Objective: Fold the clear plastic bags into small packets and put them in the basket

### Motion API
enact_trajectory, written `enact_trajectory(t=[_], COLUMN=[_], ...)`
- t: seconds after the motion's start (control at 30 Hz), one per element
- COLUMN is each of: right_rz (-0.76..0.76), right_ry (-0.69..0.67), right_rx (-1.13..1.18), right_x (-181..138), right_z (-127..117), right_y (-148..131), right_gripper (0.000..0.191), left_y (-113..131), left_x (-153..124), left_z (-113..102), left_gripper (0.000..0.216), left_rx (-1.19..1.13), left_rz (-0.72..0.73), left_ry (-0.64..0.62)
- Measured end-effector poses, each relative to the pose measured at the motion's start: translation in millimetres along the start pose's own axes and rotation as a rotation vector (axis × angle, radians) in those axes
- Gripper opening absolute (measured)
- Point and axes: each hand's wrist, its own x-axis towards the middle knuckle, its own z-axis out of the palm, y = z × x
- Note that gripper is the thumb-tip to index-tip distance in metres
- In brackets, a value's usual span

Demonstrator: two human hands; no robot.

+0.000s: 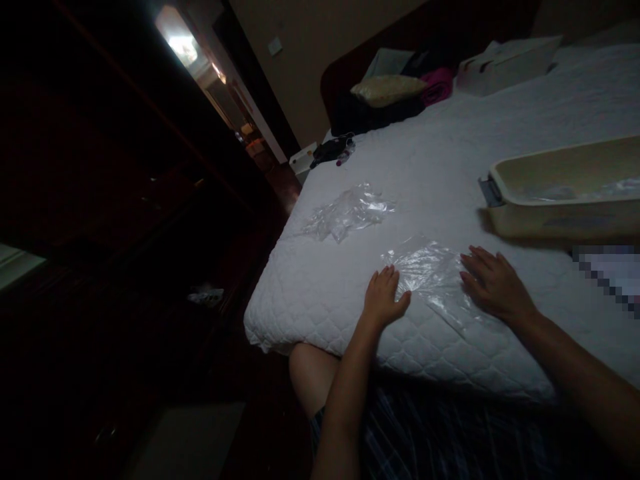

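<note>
A clear, crinkled plastic bag point(433, 270) lies spread on the white quilted mattress point(320, 307). At its left side my left hand point(384, 293) rests flat, fingers extended and thumb out. My right hand point(495, 283) lies on the opposite side with its fingers spread, touching the bag's right edge. Neither hand grips anything. Farther up the bed is a loose heap of similar clear plastic point(350, 210), apart from both hands.
A cream plastic bin point(565, 217) with a grey latch stands at the right, clear plastic inside. Toward the headboard are a pale cushion point(390, 90), a magenta cloth point(439, 87) and a white box point(507, 67). Dark items point(330, 152) lie by the bed's left edge.
</note>
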Motion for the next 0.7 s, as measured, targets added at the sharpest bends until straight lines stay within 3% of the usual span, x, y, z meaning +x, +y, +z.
enact_trajectory(t=[0.17,0.3,0.47,0.7], right_rz=[0.034,0.101,0.211,0.151], right_ry=[-0.052,-0.056,0.045,0.251], right_rx=[0.013,0.117,0.252,0.146], right_x=[-1,1,4,0], right_z=[3,1,-6,-12], right_y=[2,4,4,3], right_gripper=[0.052,0.052,0.044,0.033], left_y=[0,-3,-6,-4], left_x=[-4,-8,-10,-11], left_z=[-3,-8,-10,-11], left_gripper=[0.054,0.058,0.065,0.067], left_rx=[-0.022,-0.053,-0.04,-0.104], left_rz=[-0.005,-0.004,0.044,0.015], left_ry=[0.024,-0.043,-0.14,-0.114])
